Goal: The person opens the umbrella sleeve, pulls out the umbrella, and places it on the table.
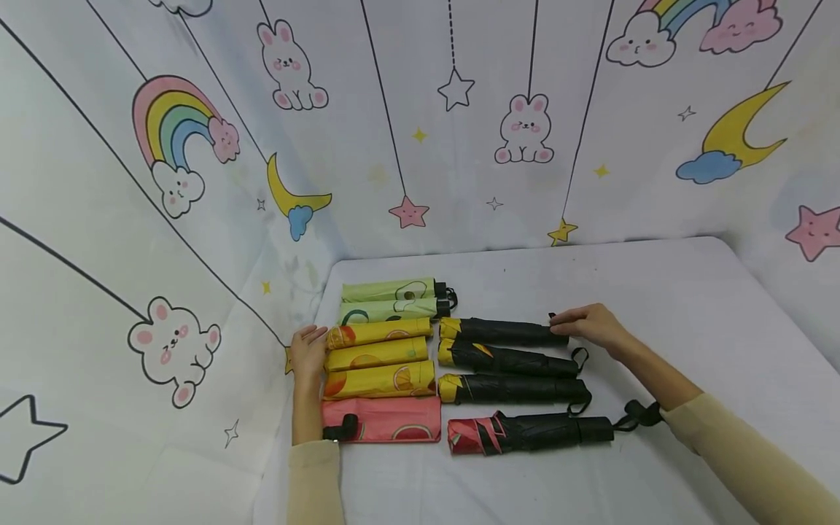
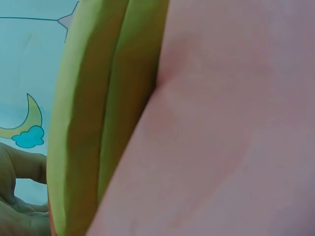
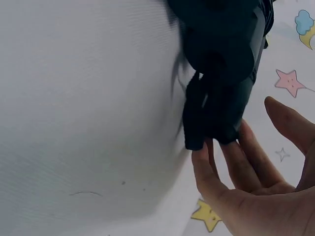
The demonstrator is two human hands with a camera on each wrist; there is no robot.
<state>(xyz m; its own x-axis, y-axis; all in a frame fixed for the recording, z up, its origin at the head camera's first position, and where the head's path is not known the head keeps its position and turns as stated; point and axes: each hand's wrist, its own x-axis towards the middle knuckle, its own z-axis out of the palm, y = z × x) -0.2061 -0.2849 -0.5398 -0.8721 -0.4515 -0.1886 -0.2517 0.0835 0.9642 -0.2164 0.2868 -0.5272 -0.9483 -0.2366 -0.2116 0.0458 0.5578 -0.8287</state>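
Note:
My left hand [image 1: 308, 353] lies with fingers extended at the left ends of the yellow fruit-print pouches, touching the uppermost yellow pouch [image 1: 380, 333]. In the left wrist view a yellow pouch [image 2: 88, 118] looms close, with part of a hand [image 2: 22, 172] beyond it. My right hand [image 1: 593, 326] reaches to the handle end of the uppermost folded black umbrella [image 1: 505, 332], which has a yellow tip. In the right wrist view its fingertips touch the end of the black handle [image 3: 221, 113], while the thumb stands apart.
Two green avocado-print umbrellas [image 1: 387, 311] lie at the back. Below are more yellow pouches [image 1: 377, 355] and a flat pink watermelon pouch [image 1: 387, 419]. Other black umbrellas [image 1: 518, 389] lie in rows to the right, with a pink-tipped one [image 1: 531, 433] nearest. Patterned cloth [image 1: 420, 168] hangs behind the white table [image 1: 656, 292].

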